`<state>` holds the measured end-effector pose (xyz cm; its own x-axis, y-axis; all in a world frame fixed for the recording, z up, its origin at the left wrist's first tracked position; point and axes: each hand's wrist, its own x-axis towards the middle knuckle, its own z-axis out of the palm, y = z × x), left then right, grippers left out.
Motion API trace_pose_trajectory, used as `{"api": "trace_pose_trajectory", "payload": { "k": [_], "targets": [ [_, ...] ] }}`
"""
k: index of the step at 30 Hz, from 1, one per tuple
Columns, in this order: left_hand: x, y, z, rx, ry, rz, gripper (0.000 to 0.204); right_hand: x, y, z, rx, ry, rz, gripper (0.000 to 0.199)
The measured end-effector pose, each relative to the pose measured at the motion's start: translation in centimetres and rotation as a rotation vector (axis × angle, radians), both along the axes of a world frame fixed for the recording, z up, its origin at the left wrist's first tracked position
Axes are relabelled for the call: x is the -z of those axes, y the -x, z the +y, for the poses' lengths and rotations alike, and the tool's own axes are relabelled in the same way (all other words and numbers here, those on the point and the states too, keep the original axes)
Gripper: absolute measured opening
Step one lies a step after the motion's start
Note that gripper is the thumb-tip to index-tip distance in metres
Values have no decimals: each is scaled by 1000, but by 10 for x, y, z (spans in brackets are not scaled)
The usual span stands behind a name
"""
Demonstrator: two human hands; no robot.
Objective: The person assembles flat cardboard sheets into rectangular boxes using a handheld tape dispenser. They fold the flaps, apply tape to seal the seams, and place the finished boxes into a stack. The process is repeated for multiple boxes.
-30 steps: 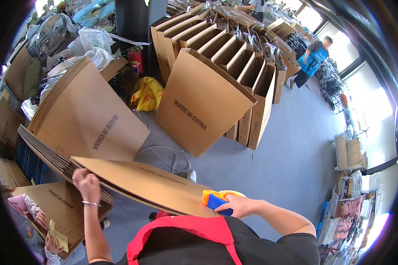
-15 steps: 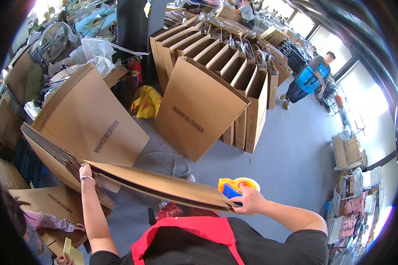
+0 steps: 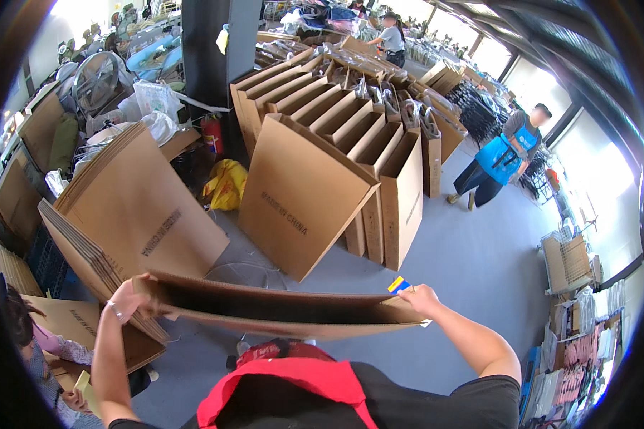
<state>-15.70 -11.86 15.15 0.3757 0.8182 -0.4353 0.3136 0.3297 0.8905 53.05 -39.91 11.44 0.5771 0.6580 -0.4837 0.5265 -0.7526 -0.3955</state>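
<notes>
Floor: grey smooth floor (image 3: pixel 472 250), bare between the box rows and the racks at right.
Room: large warehouse hall, bright windows along the right, a dark pillar (image 3: pixel 211 50) at the back.
Box rows: opened brown cartons (image 3: pixel 336 136) stand upright in rows from centre to back; one large flat carton (image 3: pixel 300 196) leans in front of them.
Flat stack: a pile of folded cartons (image 3: pixel 132 207) leans at left, on edge.
Other items: yellow bag (image 3: pixel 225 184) on the floor between stack and rows; red fire extinguisher (image 3: pixel 211 132) behind it; round fan (image 3: pixel 96 79) at far left.
People: a person in a blue apron (image 3: pixel 504 154) stands on the floor at right; another stands far back.
Held carton: a long flattened carton (image 3: pixel 279 314) is held level in front of the chest, its open edge facing up so the dark inside shows.
Left hand (image 3: pixel 129 300): closed on the carton's left end.
Right hand (image 3: pixel 422 299): closed on the carton's right end, with a blue and yellow tape dispenser (image 3: pixel 399 285) just behind the fingers.
Change: half a second before, the carton lay flatter and closed; now it gapes open. The dispenser shows less. The aproned person has walked nearer.
</notes>
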Motion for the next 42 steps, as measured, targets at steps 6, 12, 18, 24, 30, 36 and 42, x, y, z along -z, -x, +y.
{"api": "trace_pose_trajectory", "payload": {
  "k": [6,12,18,24,30,36,42],
  "targets": [
    [-30,-120,-75,646,16,1170,51,48,-71,33,188,-274,2,41],
    [186,-143,-175,628,-348,1370,99,108,17,98,-445,41,-693,52],
    [170,-63,-170,1004,128,605,104,45,-68,112,-498,221,385,78],
    [167,-66,-135,1153,206,691,80,65,-46,100,-563,612,55,114],
    [182,-71,-62,794,-823,599,41,199,-75,75,-785,379,190,92],
    [195,-123,-70,618,-1358,381,42,220,-89,33,-220,390,600,73],
    [129,-217,-121,626,-1077,686,96,257,-119,-11,165,187,883,54]
  ]
}}
